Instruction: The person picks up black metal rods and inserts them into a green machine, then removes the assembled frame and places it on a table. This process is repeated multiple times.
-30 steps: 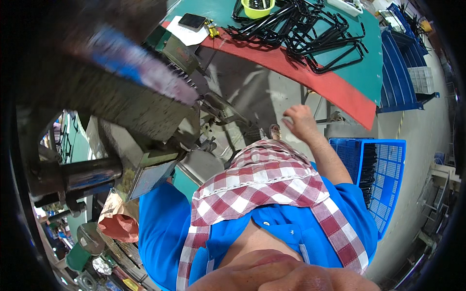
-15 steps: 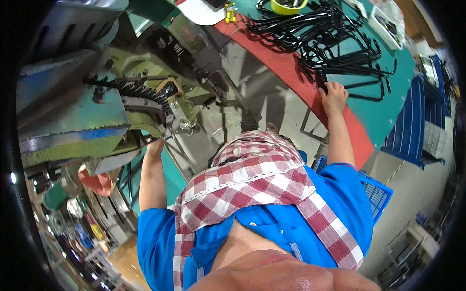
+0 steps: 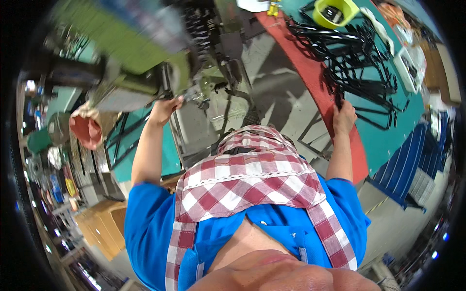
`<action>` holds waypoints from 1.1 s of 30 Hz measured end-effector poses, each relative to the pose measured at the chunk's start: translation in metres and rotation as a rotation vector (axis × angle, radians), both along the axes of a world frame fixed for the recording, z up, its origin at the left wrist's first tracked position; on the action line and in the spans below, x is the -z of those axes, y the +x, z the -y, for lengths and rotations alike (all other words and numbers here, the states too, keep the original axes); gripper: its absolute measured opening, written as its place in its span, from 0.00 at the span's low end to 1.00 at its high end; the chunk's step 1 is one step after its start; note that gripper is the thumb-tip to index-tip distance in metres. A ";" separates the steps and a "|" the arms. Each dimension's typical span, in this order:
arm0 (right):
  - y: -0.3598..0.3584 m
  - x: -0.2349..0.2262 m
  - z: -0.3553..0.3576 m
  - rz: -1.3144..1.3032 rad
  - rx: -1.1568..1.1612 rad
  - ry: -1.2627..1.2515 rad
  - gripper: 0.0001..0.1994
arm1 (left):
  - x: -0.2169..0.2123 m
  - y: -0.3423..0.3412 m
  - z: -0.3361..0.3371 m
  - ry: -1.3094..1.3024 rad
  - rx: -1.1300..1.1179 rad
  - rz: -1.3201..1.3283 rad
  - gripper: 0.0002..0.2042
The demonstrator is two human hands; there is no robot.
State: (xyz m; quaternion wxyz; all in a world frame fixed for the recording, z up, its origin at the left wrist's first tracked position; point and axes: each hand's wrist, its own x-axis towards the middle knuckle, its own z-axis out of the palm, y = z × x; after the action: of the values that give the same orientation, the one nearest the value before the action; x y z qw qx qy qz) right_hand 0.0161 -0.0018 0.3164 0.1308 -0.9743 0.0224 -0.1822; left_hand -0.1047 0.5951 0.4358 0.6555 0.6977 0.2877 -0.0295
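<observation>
My left hand (image 3: 166, 110) is closed, fingers curled, beside the green machine (image 3: 116, 39). Whatever it grips there is too small or hidden to make out. At the table's red edge strip (image 3: 310, 72), my right hand (image 3: 343, 118) has its fingers closed around the end of a bent black rod (image 3: 339, 96). That rod lies at the near side of a tangled pile of bent black rods (image 3: 361, 63) on the green tabletop (image 3: 381, 145).
A yellow-green tub (image 3: 350, 10) and a white tray (image 3: 407, 72) stand beside the pile. Blue crates (image 3: 400, 165) are on the floor at right. Further bars (image 3: 127, 138) lie on a green surface at left, near a cardboard box (image 3: 99, 225).
The view has swung, so the table and machine sit differently, with the machine blurred. My left hand now shows clear of the machine's edge. My right hand stays at the rod pile.
</observation>
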 end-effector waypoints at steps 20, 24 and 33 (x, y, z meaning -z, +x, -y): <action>0.011 -0.180 0.121 0.349 0.262 -0.138 0.16 | 0.082 -0.001 -0.046 1.212 0.145 -0.183 0.13; -0.007 -0.248 0.057 0.327 -0.123 0.140 0.16 | 0.087 0.000 -0.044 1.109 0.173 -0.156 0.11; -0.046 -0.150 -0.168 -0.536 -0.811 0.512 0.09 | 0.010 0.028 0.140 -0.270 0.686 0.097 0.12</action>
State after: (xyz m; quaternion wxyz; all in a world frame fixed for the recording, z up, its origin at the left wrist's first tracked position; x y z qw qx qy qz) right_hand -0.0294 0.1658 0.4664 0.4134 -0.8540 -0.2788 0.1486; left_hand -0.0765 0.4554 0.4260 0.7065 0.6613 -0.0006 -0.2521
